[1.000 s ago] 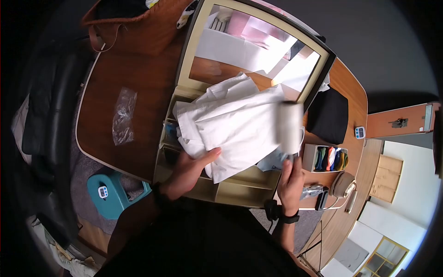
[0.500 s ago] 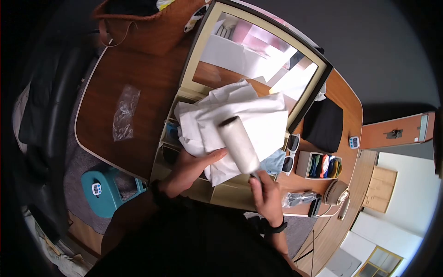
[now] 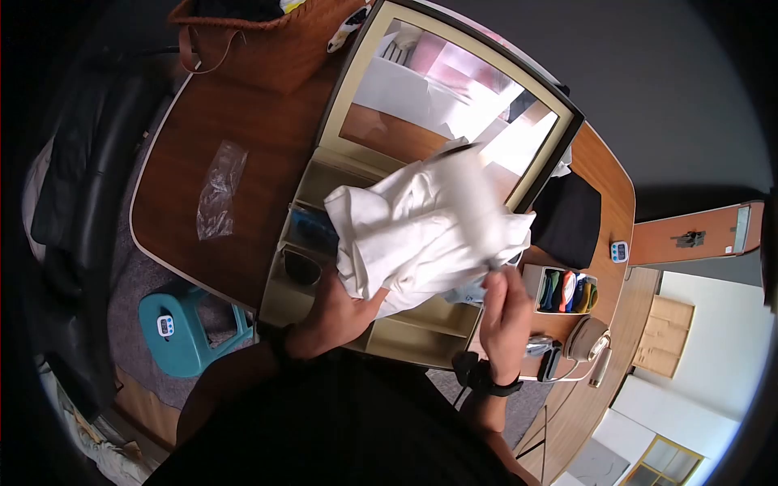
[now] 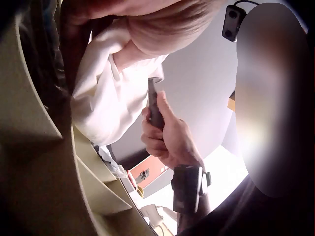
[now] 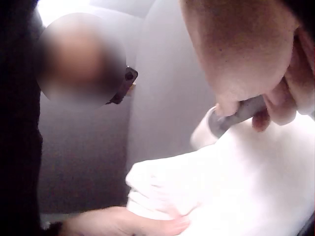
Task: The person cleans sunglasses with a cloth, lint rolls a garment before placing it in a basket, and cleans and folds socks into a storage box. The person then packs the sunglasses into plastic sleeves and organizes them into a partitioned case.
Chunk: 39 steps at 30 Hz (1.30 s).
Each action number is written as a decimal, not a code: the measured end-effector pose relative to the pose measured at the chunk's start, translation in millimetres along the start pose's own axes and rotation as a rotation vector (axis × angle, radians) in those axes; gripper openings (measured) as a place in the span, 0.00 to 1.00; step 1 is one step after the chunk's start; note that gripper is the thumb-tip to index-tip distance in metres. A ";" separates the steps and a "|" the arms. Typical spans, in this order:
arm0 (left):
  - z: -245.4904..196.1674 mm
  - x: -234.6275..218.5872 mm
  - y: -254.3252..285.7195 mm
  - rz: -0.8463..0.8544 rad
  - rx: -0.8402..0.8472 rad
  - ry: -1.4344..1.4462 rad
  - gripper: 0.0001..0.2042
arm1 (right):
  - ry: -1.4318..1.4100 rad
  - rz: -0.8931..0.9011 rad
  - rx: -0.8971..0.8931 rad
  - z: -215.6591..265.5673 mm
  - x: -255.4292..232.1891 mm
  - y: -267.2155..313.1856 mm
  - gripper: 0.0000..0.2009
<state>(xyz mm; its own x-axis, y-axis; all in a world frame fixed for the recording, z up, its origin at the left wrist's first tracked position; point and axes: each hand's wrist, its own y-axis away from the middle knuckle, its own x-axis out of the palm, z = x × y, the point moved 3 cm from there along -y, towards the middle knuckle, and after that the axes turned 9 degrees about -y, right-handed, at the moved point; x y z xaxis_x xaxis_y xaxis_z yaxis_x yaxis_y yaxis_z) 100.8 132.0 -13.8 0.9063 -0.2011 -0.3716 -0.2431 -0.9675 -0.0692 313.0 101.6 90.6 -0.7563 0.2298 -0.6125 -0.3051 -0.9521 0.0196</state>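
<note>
A bunched white cloth garment [image 3: 381, 243] is held over the compartment box [image 3: 421, 344], whose glass-topped lid [image 3: 339, 105] stands raised. My left hand [image 3: 336, 317] grips its near edge, the thumb on top and the fingers hidden beneath. In my right hand [image 3: 506, 320] is a lint roller [image 3: 466, 202], its white cylinder blurred and overlapping the cloth. The left wrist view shows my fingers curled round the roller's dark handle [image 4: 156, 115]. Dark sunglasses [image 3: 301, 266] lie in a left compartment, below a blue item [image 3: 312, 227]. Light blue fabric [image 3: 463, 293] shows beneath the garment.
A clear plastic wrapper [image 3: 220, 190] lies left on the table, near a brown bag [image 3: 275, 49]. To the right are folded black cloth [image 3: 567, 219], coloured rolled fabrics [image 3: 570, 290] in a small box, a timer [image 3: 620, 252] and a beige appliance [image 3: 587, 340]. A teal stool [image 3: 174, 348] stands below.
The roller swept left across the garment, then back up to the right. The garment is now more bunched and shifted right, uncovering more of the left compartments.
</note>
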 end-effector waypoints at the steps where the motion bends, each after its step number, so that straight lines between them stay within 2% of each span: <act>1: 4.5 2.6 3.2 -0.034 0.004 -0.081 0.24 | 0.121 -0.079 0.115 -4.6 -1.2 -2.2 0.11; 3: 4.1 3.0 1.1 -0.035 0.037 -0.073 0.25 | 0.164 -0.077 -0.019 -1.3 0.2 1.6 0.11; 5: -1.1 1.4 -4.3 -0.040 0.063 -0.066 0.26 | -0.004 0.178 -0.084 -0.5 3.1 17.3 0.11; 7: -14.8 -6.0 -16.5 0.026 0.004 0.264 0.27 | 0.055 0.246 -0.134 -6.4 3.6 20.4 0.11; 9: -25.8 -9.3 -25.9 0.096 0.012 0.308 0.28 | 0.077 0.002 -0.028 -11.4 -5.7 11.2 0.11; 10: -31.5 -8.3 -30.2 0.119 -0.027 0.347 0.27 | 0.113 -0.090 0.164 -10.1 -13.3 8.7 0.12; 11: -34.0 -6.8 -34.7 0.136 -0.066 0.384 0.26 | 0.078 -0.213 0.071 -17.9 -18.1 8.1 0.13; 14: -25.0 -6.6 -46.8 0.091 -0.146 0.449 0.23 | -0.286 -0.286 0.092 -30.9 -28.0 16.7 0.15; 15: -27.3 -9.5 -50.9 0.076 -0.178 0.442 0.21 | -0.286 -0.278 0.101 -31.3 -31.3 21.5 0.16; 16: -31.1 -12.7 -49.4 0.133 -0.265 0.533 0.15 | -0.291 -0.287 0.096 -30.8 -33.0 25.9 0.16; 17: -43.9 -22.2 -51.9 0.143 -0.266 0.533 0.15 | -0.293 -0.301 0.095 -29.5 -34.3 29.5 0.17; 18: -60.6 -35.4 -54.7 0.095 -0.054 0.328 0.12 | -0.290 -0.309 0.106 -30.6 -34.4 32.3 0.17; 20: -86.7 -56.1 -58.4 -0.034 0.432 -0.061 0.10 | -0.334 -0.482 0.093 -33.9 -36.5 38.1 0.18; 21: -104.9 -64.9 -56.2 0.002 0.586 -0.202 0.11 | -0.319 -0.496 0.029 -38.3 -40.6 40.8 0.19; 22: -116.0 -69.3 -50.7 -0.011 0.748 -0.333 0.11 | -0.259 -0.662 -0.017 -63.7 -42.6 49.0 0.19; 23: -122.5 -70.3 -43.3 -0.023 0.910 -0.465 0.12 | -0.197 -0.826 -0.063 -64.5 -37.7 49.8 0.20; 24: -117.1 -63.8 -36.8 -0.028 0.927 -0.478 0.12 | -0.330 -0.949 0.015 -68.3 -34.1 52.2 0.20; 25: -106.3 -53.1 -28.9 -0.033 0.942 -0.489 0.12 | -0.376 -0.812 0.063 -68.0 -42.9 51.9 0.20; 27: -80.0 -41.3 -19.0 0.161 0.850 -0.598 0.15 | -0.556 -0.509 0.110 -55.2 -42.8 54.1 0.21; 29: -59.0 -36.0 -5.0 0.192 0.917 -0.618 0.11 | -0.500 -0.487 0.091 -58.3 -40.4 57.1 0.19; 32: -47.2 -41.2 12.7 0.275 0.832 -0.615 0.12 | -0.125 -0.205 -0.094 -46.4 -28.8 61.6 0.15; 33: -43.9 -43.6 14.1 0.275 0.836 -0.615 0.12 | -0.035 0.016 0.027 -43.3 -27.6 63.6 0.14; 35: -38.2 -49.7 12.9 0.311 0.724 -0.622 0.13 | 0.086 0.319 -0.205 -31.7 -9.5 55.5 0.14; 37: -43.1 -57.5 9.2 0.346 0.711 -0.631 0.13 | 0.147 0.375 -0.153 -23.3 -7.4 52.9 0.16; 39: -48.9 -57.6 6.0 0.421 0.699 -0.667 0.13 | 0.313 0.155 -0.087 -21.0 -14.0 44.9 0.14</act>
<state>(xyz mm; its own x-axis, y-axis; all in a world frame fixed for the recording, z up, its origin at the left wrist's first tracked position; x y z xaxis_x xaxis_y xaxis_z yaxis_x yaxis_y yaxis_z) 64.0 130.3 52.5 0.3809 -0.1699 -0.9089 -0.8314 -0.4930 -0.2562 322.0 51.4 83.5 -0.5720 0.0213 -0.8200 -0.1400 -0.9875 0.0721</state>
